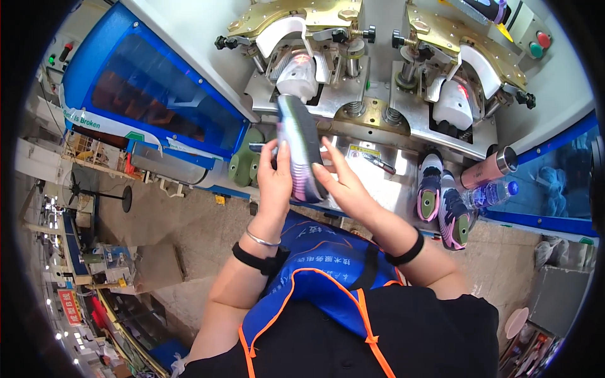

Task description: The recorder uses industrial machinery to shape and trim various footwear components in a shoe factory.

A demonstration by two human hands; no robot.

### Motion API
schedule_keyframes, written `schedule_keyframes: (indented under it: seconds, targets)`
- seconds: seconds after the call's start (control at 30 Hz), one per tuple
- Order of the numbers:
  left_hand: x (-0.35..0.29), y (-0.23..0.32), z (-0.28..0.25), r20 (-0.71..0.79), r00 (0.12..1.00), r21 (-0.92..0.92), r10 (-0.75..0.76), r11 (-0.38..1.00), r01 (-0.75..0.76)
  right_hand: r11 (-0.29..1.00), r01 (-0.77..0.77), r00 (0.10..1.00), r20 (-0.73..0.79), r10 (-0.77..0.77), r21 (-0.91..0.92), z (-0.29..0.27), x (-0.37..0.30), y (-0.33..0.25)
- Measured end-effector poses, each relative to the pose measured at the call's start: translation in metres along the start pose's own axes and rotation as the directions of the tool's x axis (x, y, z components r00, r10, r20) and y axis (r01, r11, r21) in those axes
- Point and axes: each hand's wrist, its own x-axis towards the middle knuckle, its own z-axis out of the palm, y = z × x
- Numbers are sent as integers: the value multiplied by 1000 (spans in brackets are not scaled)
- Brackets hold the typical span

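Both hands hold a shoe (301,148) up in front of a shoe machine (378,82), sole turned toward the camera and toe end pointing at the machine's left station. The left hand (275,179) grips the shoe's left side, fingers curled around its edge and thumb pressed on the sole. The right hand (340,183) supports the right side, fingers stretched out flat along the sole, close together. The shoe's far end sits just beside a white mould (297,79) in the left station. On the metal table (378,179) to the right lie two more shoes (442,203), side by side, with a pink flask (488,168) and a water bottle (490,194) just beside them.
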Motion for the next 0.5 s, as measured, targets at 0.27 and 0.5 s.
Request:
schedule_keyframes:
  seconds: [0.27,0.5]
  targets:
    - [5,6,-13,186,979,-1,80,997,-81,890,-77,974,-156,163,450,35,15,2]
    - [-11,2,-18,447,813,267,373,812,-519,452,-216,909,9,417,866,11,-10,45]
